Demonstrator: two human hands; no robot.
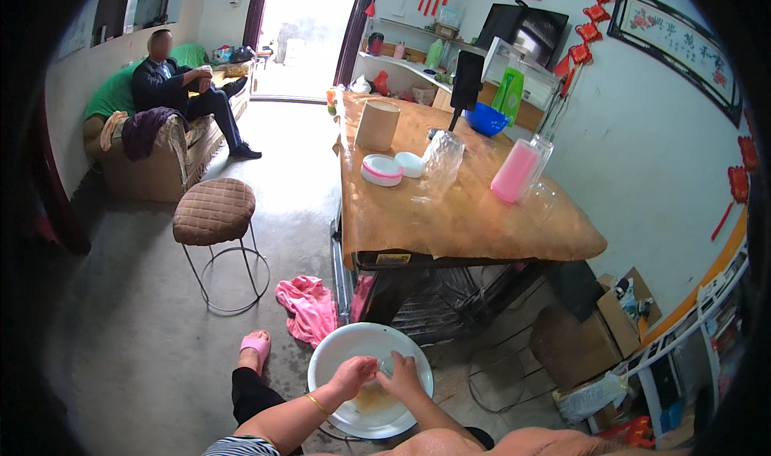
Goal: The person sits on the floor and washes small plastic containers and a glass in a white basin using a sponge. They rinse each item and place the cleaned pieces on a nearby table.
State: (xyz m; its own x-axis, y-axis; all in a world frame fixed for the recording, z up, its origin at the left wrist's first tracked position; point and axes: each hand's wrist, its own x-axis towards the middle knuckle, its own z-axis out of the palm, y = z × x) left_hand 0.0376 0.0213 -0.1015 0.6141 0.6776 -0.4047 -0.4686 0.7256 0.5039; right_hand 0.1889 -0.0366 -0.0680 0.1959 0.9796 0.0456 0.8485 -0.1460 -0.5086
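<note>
Over a white basin (325,374) with some brownish water in it, my two hands come close together. In my right hand (402,380) is a small clear object (385,367), perhaps a glass, largely covered by the fingers. My left hand (355,376), with a gold bangle on its wrist, is bent right beside that object; whether it grips it I cannot tell. A crumpled pink cloth (307,308) lies on the floor just beyond the basin's left rim.
A covered table (409,227) stands ahead, bearing a pink cup (515,171), round lids (382,170), a beige canister (378,126), a phone on a stand (467,81) and a blue bowl (486,120). Left are a padded stool (214,212) and a person (171,85) on a sofa.
</note>
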